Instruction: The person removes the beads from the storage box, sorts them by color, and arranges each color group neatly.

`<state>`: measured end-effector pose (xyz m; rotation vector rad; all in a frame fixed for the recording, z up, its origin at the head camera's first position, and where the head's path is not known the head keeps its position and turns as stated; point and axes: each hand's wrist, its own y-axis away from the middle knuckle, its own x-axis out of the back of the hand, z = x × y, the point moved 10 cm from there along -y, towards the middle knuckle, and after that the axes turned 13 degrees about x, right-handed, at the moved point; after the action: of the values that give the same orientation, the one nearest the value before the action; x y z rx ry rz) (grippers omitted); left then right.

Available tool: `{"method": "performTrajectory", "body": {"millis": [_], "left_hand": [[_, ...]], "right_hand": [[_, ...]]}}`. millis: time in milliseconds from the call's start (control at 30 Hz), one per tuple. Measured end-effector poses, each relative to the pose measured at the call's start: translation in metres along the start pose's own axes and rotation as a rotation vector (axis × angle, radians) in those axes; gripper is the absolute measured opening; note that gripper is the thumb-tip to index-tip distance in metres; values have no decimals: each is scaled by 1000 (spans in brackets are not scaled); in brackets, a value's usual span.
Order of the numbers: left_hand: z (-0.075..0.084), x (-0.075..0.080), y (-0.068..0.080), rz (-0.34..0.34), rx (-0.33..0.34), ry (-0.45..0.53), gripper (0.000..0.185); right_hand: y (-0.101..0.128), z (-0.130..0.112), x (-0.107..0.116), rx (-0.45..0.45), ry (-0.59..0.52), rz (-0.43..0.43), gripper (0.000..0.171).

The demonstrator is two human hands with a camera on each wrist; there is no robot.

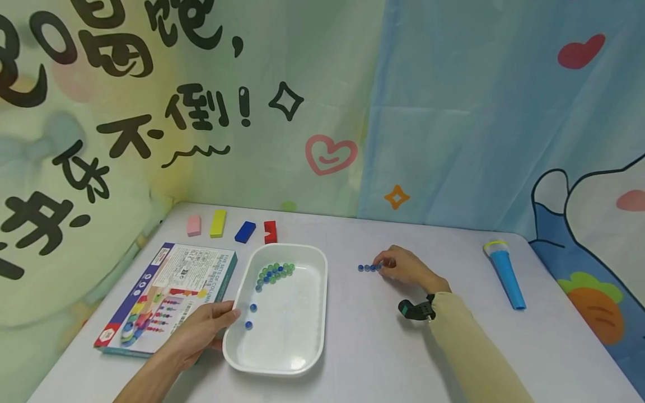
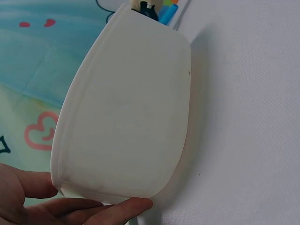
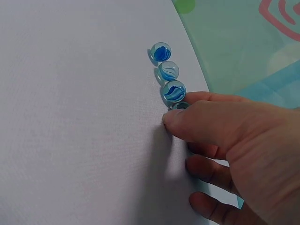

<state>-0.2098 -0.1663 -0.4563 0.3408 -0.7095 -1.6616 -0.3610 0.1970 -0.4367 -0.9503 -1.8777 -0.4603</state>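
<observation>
My left hand grips the left rim of a white plastic tray, thumb on top and fingers below. The left wrist view shows the tray's plain outer wall, with fingers under its edge. Inside, green marbles and blue marbles lie toward the upper left, two blue ones apart. To the tray's right, clear marbles with blue swirls form a short row on the table. My right hand pinches the marble at the row's near end, mostly hidden by the thumb.
A printed game box lies left of the tray. Behind are a pink block, yellow block, blue block and red notched block. A blue toy microphone lies at right. Printed cloth hangs behind the table.
</observation>
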Motion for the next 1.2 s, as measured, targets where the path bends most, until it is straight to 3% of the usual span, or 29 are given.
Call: {"method": "performTrajectory", "body": {"millis": [800, 967, 1100, 1200], "left_hand": [[-2, 2, 1, 47, 22, -2, 51], [-2, 2, 0, 46, 22, -1, 51], [-1, 2, 1, 47, 25, -6, 51], [-2, 2, 1, 49, 29, -9, 51]], "right_hand": [[2, 10, -2, -54, -39, 14, 22], [3, 11, -2, -66, -37, -18, 29], [-2, 3, 7, -64, -42, -52, 36], [-13, -22, 20, -15, -25, -56, 39]]}}
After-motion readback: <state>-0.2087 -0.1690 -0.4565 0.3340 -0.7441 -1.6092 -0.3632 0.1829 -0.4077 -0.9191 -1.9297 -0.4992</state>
